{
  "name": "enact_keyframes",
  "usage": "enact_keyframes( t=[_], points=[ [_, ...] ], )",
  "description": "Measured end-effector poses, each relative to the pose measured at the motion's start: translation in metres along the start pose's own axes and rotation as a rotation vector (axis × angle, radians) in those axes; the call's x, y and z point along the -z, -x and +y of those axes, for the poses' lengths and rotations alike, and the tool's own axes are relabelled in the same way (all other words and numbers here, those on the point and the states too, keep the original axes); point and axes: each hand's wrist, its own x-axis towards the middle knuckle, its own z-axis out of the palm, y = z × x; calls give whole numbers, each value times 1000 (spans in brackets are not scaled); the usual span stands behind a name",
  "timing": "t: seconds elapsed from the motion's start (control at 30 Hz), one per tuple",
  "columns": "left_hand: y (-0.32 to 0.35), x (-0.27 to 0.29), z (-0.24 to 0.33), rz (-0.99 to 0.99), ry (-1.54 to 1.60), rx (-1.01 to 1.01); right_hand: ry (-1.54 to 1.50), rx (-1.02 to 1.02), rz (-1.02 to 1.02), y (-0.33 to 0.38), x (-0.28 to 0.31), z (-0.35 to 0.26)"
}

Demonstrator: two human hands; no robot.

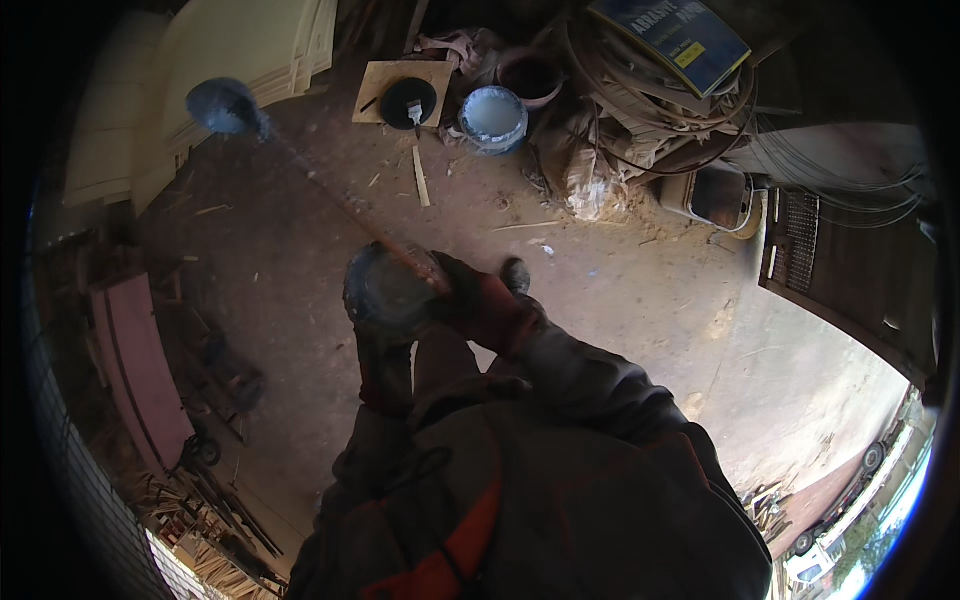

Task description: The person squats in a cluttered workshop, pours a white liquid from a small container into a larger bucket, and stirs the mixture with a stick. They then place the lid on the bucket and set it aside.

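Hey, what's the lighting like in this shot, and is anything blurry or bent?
Head view: dim around the jacket and left hand, with bright daylight at the lower-right edge; the ladle in the right hand looks soft, perhaps from motion; the pink panel curves near the rim, likely lens bending.

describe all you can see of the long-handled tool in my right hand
A thin brownish handle carries a rounded blue-grey head, blotched where they join. It slants away toward the picture's upper left; the right hand grips its near end. The material is unclear, as is whether it touches the round container beneath.
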Motion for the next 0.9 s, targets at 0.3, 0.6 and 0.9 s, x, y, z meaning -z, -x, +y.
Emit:
enact_keyframes(
  t=[0.3, 0.6, 0.9],
  points=[
    [-62, 29, 17, -12, 322, 39, 27, -176, 260, 24, 37, 43],
    [-183, 95, 45, -157, 262, 122, 251, -776, 819, 77, 20, 49],
    [-272, 141, 20, -141, 148, 247, 179, -926, 959, 84, -26, 69]
  ],
)
